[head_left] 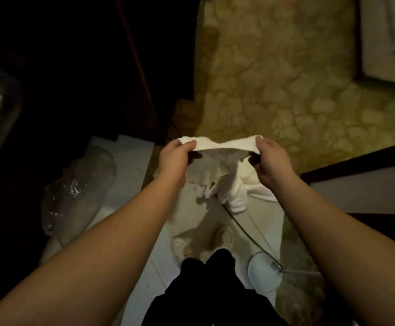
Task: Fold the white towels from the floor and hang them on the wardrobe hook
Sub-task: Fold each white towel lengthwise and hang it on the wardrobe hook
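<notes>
One towel [217, 143]: white, we hold it stretched above the floor [286, 78].
Left hand [176, 158]: pinches its left corner.
Right hand [268, 158]: pinches its right corner.

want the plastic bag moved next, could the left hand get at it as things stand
Probably not yet. The left hand and right hand both pinch the white towel stretched between them, and the clear plastic bag lies lower on the floor, so it would need to let go and reach down.
</notes>
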Motion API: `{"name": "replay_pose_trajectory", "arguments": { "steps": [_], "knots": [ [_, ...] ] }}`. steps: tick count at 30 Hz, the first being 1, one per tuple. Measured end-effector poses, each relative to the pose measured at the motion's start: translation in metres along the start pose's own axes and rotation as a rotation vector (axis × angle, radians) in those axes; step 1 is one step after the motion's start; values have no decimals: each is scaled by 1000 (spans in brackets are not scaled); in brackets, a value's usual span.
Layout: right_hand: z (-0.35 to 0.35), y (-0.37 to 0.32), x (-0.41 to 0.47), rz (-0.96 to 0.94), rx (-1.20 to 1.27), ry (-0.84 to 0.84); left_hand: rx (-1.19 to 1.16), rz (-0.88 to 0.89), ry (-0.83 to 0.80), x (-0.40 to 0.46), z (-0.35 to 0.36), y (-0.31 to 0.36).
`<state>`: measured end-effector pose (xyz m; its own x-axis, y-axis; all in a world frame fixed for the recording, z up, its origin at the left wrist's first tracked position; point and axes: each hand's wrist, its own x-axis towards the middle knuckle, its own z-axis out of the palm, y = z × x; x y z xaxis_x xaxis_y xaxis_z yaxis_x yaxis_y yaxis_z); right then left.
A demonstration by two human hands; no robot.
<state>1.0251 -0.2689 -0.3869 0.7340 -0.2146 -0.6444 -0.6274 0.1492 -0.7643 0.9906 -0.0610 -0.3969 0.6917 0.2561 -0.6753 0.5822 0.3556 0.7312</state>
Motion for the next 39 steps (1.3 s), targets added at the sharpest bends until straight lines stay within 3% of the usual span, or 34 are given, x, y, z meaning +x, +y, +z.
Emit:
{"name": "replay_pose_trajectory", "arguments": {
  "steps": [4,7,12,16,20,29,39],
  "knots": [
    [-10,-86,-51,-164,103,24,60,204,-28,-55,34,82],
    [-21,-130,-92,-265,113,14,164,364,42,-102,45,127],
    [-34,-162,-160,-374,96,-66,475,712,332,-191,41,154],
    [-50,-169,-217,-452,54,-143,726,943,400,-262,18,154],
    [-79,-162,-279,-479,-96,-156,608,960,264,-346,-5,136],
    [-99,-139,-442,-613,-120,-220,503,911,279,-512,-75,89],
    [-99,-56,-578,-585,-16,-603,248,780,165,-644,-199,32]
  ]
}}
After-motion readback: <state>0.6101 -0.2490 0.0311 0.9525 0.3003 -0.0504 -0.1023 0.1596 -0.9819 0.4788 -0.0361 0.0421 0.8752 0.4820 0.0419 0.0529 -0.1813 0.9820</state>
